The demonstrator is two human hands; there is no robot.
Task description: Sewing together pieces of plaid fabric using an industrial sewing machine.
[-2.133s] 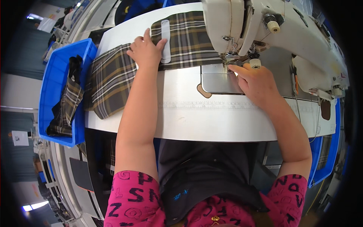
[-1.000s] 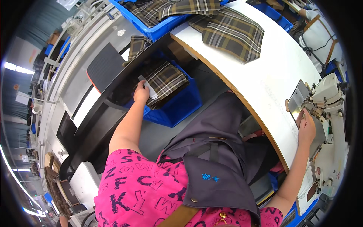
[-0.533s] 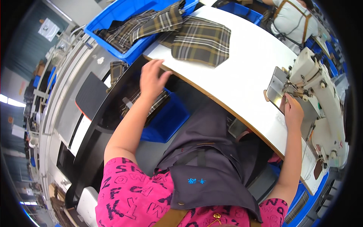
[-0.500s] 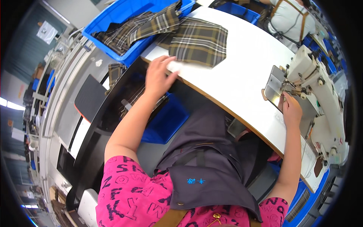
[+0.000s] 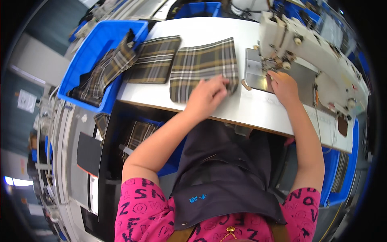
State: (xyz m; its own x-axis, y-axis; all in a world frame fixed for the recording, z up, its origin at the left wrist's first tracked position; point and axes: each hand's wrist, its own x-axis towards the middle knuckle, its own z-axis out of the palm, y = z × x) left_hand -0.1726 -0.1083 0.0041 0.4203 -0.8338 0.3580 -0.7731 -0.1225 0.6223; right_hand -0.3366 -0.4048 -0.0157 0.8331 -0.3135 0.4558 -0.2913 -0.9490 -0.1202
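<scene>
My left hand (image 5: 207,94) is over the near part of a plaid fabric piece (image 5: 199,57) on the white table (image 5: 247,109), touching it, fingers apart and blurred. A second plaid piece (image 5: 155,54) lies just left of it. My right hand (image 5: 284,89) is at the needle area of the white sewing machine (image 5: 318,58), by the metal plate (image 5: 254,68), its thumb and index finger closed; what is between them is hidden.
A blue bin (image 5: 137,26) with crumpled plaid fabric stands at the left. A lower blue bin (image 5: 172,165) under the table holds folded plaid fabric and a pale strip (image 5: 126,149). Another blue bin (image 5: 342,193) is at right. A worker's white-clad body (image 5: 246,6) is behind the table.
My left hand has released the pale strip in the lower bin and moved up and right onto the tabletop fabric. My view has swung back toward the machine; my right hand stays by it.
</scene>
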